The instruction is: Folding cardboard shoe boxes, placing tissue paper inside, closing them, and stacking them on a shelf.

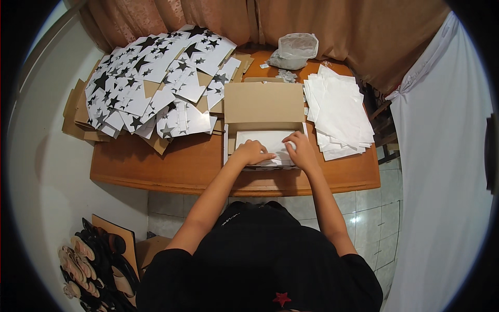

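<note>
An open cardboard box stands at the table's front edge, its plain brown lid raised at the back. White paper lies inside it. My left hand rests on the paper at the box's front left, thumb stretched toward the right. At the right side, my right hand touches the paper with bent fingers, its thumb and forefinger apart. Neither hand has visibly lifted anything. The box's front wall is partly hidden by my hands, and a dark pattern shows along its front.
Flat cardboard pieces with black stars are heaped at the table's left. White paper sheets lie stacked at the right. A clear plastic bag sits at the back. Shoes stand at lower left; a white curtain hangs right.
</note>
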{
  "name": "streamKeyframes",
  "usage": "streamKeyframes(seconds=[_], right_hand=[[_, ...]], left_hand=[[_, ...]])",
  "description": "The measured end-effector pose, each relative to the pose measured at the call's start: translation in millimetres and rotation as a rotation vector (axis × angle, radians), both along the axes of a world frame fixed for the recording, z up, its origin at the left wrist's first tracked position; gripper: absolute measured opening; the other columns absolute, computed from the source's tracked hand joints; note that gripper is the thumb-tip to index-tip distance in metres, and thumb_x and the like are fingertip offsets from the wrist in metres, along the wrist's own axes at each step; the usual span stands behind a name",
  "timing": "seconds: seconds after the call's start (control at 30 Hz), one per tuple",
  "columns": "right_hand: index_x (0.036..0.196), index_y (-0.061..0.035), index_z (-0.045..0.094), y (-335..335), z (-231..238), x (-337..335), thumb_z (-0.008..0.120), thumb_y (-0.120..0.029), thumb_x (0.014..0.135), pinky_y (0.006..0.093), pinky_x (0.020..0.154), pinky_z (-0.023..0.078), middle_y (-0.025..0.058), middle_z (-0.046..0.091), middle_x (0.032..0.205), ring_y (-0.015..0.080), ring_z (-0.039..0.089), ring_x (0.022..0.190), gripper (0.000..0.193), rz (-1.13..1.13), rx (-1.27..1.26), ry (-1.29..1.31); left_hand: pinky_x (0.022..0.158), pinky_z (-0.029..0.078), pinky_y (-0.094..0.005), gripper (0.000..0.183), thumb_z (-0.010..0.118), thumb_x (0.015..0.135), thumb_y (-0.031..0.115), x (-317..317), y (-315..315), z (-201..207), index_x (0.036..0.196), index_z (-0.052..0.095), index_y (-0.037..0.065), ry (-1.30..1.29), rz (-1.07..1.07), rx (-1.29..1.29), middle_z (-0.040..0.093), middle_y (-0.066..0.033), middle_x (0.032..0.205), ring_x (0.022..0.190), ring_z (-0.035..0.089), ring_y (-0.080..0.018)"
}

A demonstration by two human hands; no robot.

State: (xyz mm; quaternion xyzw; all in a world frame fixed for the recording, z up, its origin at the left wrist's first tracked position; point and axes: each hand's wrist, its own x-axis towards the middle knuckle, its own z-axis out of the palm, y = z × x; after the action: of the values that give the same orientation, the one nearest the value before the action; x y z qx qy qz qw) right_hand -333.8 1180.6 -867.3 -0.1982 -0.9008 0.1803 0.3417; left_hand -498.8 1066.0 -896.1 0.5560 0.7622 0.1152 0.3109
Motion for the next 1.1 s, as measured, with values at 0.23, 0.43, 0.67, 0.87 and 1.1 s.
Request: streamKeyframes(seconds=[0.23, 0.43, 0.67, 0.87, 1.1], right_hand=[[0.090, -0.0079, 0.068, 22.2, -48.7, -31.4, 0.055, -0.036, 0.082, 0.0404, 0.079, 0.047, 0.0164, 0.062, 0.099, 0.0332, 0.060, 0.089, 0.032, 0.098, -0.450, -1.025], [0.089, -0.0027, 0.068, 41.3, -77.2, -40.3, 0.057, -0.033, 0.080, 0.0393, 0.077, 0.047, 0.0199, 0.064, 0.085, 0.0361, 0.061, 0.082, 0.033, 0.072, -0.373, -1.053], [0.105, 0.0013, 0.058, 47.8, 5.2, -44.0, 0.059, -0.026, 0.077, 0.0394, 0.087, 0.041, 0.0232, 0.053, 0.115, 0.0357, 0.052, 0.103, 0.039, -0.035, -0.233, -0.193], [0.117, 0.0037, 0.041, 103.9, -47.9, -69.2, 0.050, -0.041, 0.086, 0.0363, 0.083, 0.040, 0.0200, 0.055, 0.102, 0.0266, 0.053, 0.092, 0.055, -0.456, -0.690, 0.072], [0.114, -0.0018, 0.048, 108.5, -72.2, -40.7, 0.032, -0.049, 0.091, 0.0307, 0.081, 0.036, 0.0050, 0.056, 0.086, 0.0159, 0.049, 0.084, 0.055, 0.130, -1.384, 0.797]], left_hand=[[0.101, 0.030, -0.0454, 0.102, 0.033, 0.066, 0.083, -13.5, 15.2, -36.6, 0.127, 0.045, 0.001, -0.165, 0.109, -0.329, 0.038, -0.0267, 0.131, 0.122, 0.037, -0.0376], [0.101, 0.031, -0.0406, 0.104, 0.031, 0.069, 0.081, -13.2, 12.4, -25.4, 0.128, 0.040, -0.005, -0.178, 0.143, -0.334, 0.038, -0.0254, 0.132, 0.123, 0.037, -0.0361], [0.095, 0.036, -0.0371, 0.047, 0.064, 0.077, 0.035, -28.0, -22.7, 30.1, 0.105, 0.058, -0.003, -0.326, 0.248, 0.616, 0.053, -0.0213, 0.114, 0.107, 0.050, -0.0338], [0.098, 0.030, -0.0389, 0.062, 0.062, 0.079, 0.028, -58.3, -12.2, -10.8, 0.128, 0.035, 0.001, 0.165, 0.868, 0.463, 0.040, -0.0205, 0.127, 0.114, 0.042, -0.0333], [0.100, 0.025, -0.0343, 0.062, 0.039, 0.089, 0.048, -72.8, -22.0, -40.8, 0.132, 0.032, 0.003, -0.886, 0.912, 0.875, 0.041, -0.0169, 0.129, 0.117, 0.039, -0.0249]])
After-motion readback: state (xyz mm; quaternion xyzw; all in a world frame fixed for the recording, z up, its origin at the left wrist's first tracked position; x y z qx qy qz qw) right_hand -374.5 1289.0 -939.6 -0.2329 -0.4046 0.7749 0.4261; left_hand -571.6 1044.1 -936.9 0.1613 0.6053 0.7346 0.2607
